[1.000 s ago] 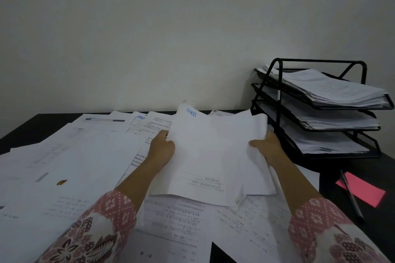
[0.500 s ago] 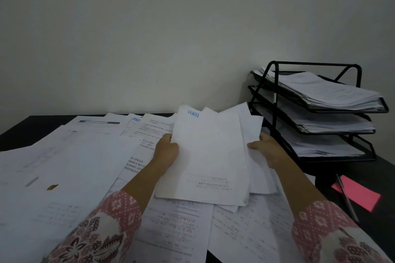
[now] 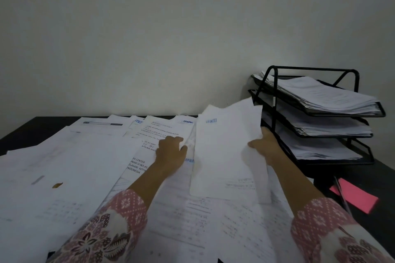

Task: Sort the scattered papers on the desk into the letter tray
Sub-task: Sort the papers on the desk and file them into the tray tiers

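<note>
Change since earlier frame: held sheaf [image 3: 222, 156] carried right toward the letter tray [image 3: 310, 68]; left hand [image 3: 171, 152] has let go of it and dropped to the desk papers.

1. Right hand [image 3: 265, 145]: grips the right edge of the held sheaf, thumb on top, fingers hidden beneath. The sheaf's far corner overlaps the front of the tray's middle tier; blue lettering shows near its top edge, reversed and unreadable.
2. Left hand: back upward, fingers bent down onto the scattered papers [image 3: 85, 166], just beside the sheaf's left edge. Whether it pinches a sheet or merely rests cannot be told.
3. Letter tray: black wire, three tiers, far right of the desk [image 3: 21, 132] against the wall [image 3: 171, 28]. Each tier carries filed stacks [image 3: 327, 96]. The lower-tier fronts are partly blocked by the sheaf and the right hand.
4. Scattered papers: overlapping white sheets covering most of the desk from the left edge to the tray's foot; print mostly too blurred to read. Near sheets are cut off by the bottom edge.
5. Brown fleck [image 3: 57, 185]: small, on a left-hand sheet; nature unclear.
6. Pink slip [image 3: 359, 199]: flat on the dark desk in front of the tray, right of the papers.
7. Pen [image 3: 343, 196]: thin, dark, lying across the pink slip's left end; blurred.
8. Sleeves [image 3: 119, 220]: pink floral print, cut off at the lower edge.
</note>
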`<state>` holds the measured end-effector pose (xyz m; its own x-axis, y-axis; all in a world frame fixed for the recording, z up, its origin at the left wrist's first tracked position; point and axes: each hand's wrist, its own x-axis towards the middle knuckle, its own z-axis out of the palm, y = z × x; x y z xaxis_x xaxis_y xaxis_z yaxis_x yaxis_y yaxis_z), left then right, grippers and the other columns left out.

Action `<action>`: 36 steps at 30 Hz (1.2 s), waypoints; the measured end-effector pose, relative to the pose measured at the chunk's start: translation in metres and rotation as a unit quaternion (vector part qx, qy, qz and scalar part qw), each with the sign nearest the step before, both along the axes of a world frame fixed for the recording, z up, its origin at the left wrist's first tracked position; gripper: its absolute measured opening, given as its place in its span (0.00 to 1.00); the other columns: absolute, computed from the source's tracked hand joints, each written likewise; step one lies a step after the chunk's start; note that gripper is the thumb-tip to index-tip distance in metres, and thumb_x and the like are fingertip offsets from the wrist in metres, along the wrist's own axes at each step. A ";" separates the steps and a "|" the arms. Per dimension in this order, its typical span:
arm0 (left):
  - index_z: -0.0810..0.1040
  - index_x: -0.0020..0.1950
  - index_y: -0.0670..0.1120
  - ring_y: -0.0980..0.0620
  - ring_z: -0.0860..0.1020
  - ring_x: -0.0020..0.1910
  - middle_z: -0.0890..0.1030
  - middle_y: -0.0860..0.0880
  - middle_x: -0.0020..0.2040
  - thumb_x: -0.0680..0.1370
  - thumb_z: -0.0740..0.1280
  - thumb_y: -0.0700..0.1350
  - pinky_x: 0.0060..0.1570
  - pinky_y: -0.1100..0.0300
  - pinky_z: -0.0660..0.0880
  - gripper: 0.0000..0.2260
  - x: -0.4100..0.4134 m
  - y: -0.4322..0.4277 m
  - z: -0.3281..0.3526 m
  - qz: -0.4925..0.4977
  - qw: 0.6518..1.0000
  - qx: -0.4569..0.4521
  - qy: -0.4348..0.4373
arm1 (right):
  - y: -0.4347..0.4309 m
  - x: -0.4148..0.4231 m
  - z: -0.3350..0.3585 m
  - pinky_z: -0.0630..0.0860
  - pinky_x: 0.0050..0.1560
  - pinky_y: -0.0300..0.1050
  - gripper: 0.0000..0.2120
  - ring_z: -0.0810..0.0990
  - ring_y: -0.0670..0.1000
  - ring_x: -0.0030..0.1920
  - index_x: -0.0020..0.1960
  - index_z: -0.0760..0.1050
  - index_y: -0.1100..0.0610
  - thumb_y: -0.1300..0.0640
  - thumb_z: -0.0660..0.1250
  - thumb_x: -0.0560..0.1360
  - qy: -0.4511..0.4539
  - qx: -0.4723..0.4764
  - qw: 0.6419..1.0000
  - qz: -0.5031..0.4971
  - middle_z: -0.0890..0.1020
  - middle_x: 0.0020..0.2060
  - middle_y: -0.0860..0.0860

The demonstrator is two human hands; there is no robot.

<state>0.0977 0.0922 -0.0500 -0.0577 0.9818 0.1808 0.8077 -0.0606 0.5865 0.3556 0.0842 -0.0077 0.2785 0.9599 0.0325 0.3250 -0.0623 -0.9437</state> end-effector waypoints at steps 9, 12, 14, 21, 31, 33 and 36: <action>0.72 0.63 0.42 0.42 0.71 0.62 0.73 0.41 0.64 0.80 0.56 0.57 0.64 0.47 0.67 0.22 -0.013 -0.001 0.008 -0.048 0.995 -0.092 0.010 | -0.011 -0.016 0.050 0.71 0.43 0.41 0.15 0.74 0.54 0.47 0.59 0.70 0.61 0.70 0.58 0.74 -0.054 0.170 0.984 -0.024 0.75 0.48 0.54; 0.59 0.75 0.43 0.42 0.61 0.72 0.61 0.42 0.74 0.78 0.62 0.57 0.70 0.48 0.59 0.31 -0.008 -0.005 0.025 -0.025 0.996 -0.024 -0.078 | -0.016 -0.019 0.065 0.68 0.35 0.39 0.14 0.73 0.52 0.44 0.59 0.70 0.62 0.70 0.58 0.75 -0.041 0.215 0.975 -0.032 0.75 0.47 0.54; 0.54 0.76 0.43 0.44 0.57 0.74 0.57 0.43 0.76 0.76 0.65 0.57 0.72 0.49 0.57 0.35 -0.005 -0.005 0.042 -0.022 0.984 0.023 -0.176 | -0.019 -0.019 0.074 0.69 0.34 0.37 0.14 0.73 0.52 0.43 0.59 0.70 0.62 0.70 0.58 0.75 -0.027 0.243 0.969 -0.039 0.74 0.46 0.54; 0.53 0.76 0.46 0.48 0.55 0.75 0.55 0.47 0.76 0.74 0.69 0.55 0.73 0.49 0.56 0.37 -0.012 -0.001 0.093 -0.027 0.947 0.169 -0.272 | -0.031 -0.020 0.101 0.71 0.37 0.37 0.14 0.73 0.52 0.44 0.59 0.70 0.61 0.70 0.58 0.76 0.043 0.287 0.956 -0.054 0.74 0.46 0.53; 0.59 0.74 0.46 0.50 0.71 0.64 0.70 0.49 0.65 0.79 0.64 0.49 0.58 0.57 0.69 0.26 -0.008 -0.002 0.140 -0.121 0.919 0.138 -0.348 | -0.035 -0.020 0.122 0.74 0.41 0.39 0.13 0.75 0.53 0.45 0.59 0.71 0.62 0.70 0.60 0.76 0.096 0.325 0.939 -0.057 0.76 0.48 0.54; 0.68 0.68 0.44 0.50 0.74 0.55 0.75 0.49 0.56 0.80 0.62 0.46 0.50 0.60 0.70 0.17 -0.004 -0.004 0.146 -0.103 0.925 0.173 -0.322 | -0.034 -0.019 0.127 0.74 0.41 0.39 0.12 0.75 0.53 0.46 0.57 0.71 0.61 0.70 0.60 0.75 0.103 0.333 0.935 -0.063 0.77 0.47 0.54; 0.75 0.53 0.44 0.54 0.75 0.44 0.76 0.53 0.45 0.81 0.61 0.43 0.40 0.67 0.69 0.06 0.000 -0.006 0.149 -0.062 0.926 0.240 -0.285 | -0.031 -0.020 0.135 0.74 0.43 0.41 0.10 0.76 0.53 0.44 0.53 0.71 0.58 0.69 0.61 0.75 0.105 0.347 0.930 -0.065 0.77 0.46 0.54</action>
